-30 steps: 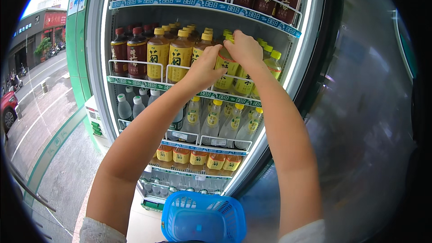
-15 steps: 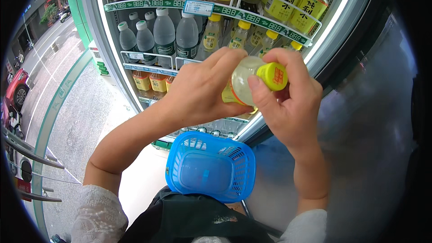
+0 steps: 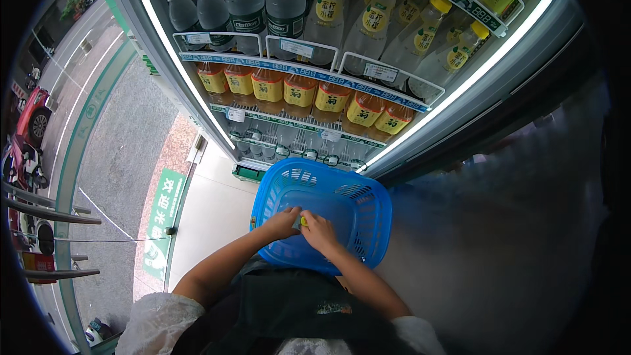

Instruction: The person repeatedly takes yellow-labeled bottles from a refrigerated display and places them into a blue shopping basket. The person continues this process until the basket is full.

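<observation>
Both my hands are down over the blue plastic basket, near its front side. Between them is a drink bottle with a yellow cap, most of its body hidden by my fingers. My left hand is closed around the bottle from the left. My right hand holds it from the right, its fingers beside the cap.
An open-fronted drinks cooler stands just beyond the basket. Its shelves hold clear water bottles, yellow-capped bottles and amber drinks with yellow labels. A green-and-white mat lies at left, by the glass door and street.
Both hands have brought the yellow-capped bottle down from in front of the shelves into the basket. The view has tilted lower, showing more of the bottom shelves and floor.
</observation>
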A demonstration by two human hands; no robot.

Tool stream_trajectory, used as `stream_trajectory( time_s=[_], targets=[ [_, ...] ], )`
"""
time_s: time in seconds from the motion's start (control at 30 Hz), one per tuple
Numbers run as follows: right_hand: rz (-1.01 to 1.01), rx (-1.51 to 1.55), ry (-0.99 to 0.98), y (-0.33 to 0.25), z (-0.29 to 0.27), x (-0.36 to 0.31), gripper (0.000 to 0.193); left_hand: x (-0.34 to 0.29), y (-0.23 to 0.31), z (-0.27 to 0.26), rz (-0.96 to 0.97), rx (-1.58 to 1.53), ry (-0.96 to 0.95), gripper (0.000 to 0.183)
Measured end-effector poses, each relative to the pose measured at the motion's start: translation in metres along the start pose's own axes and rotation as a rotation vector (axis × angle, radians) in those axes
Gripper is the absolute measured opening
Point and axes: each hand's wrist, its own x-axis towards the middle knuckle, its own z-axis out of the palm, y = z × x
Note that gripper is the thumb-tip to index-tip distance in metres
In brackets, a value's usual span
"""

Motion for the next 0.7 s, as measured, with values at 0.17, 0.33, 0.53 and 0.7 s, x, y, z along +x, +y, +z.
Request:
stream_trajectory(
  time_s=[0.17, 0.33, 0.53, 0.7],
  targets=[
    [0.064, -0.011, -0.078, 0.014, 0.038, 0.000, 0.031, -0.007, -0.003, -0.011, -0.169, 0.247, -0.162, 0.070],
    [0.011, -0.008, -0.081, 0.020, 0.051, 0.000, 0.030, -0.025, 0.005, -0.009, -0.217, 0.321, -0.206, 0.060],
    [0.037, -0.060, -0.128, 0.019, 0.060, 0.008, 0.035, -0.030, 0.006, -0.022, 0.087, 0.771, 0.377, 0.066],
    [0.000, -0.062, -0.123, 0.014, 0.050, 0.007, 0.036, -0.029, -0.006, -0.052, -0.375, 0.349, 0.439, 0.097]
  ],
)
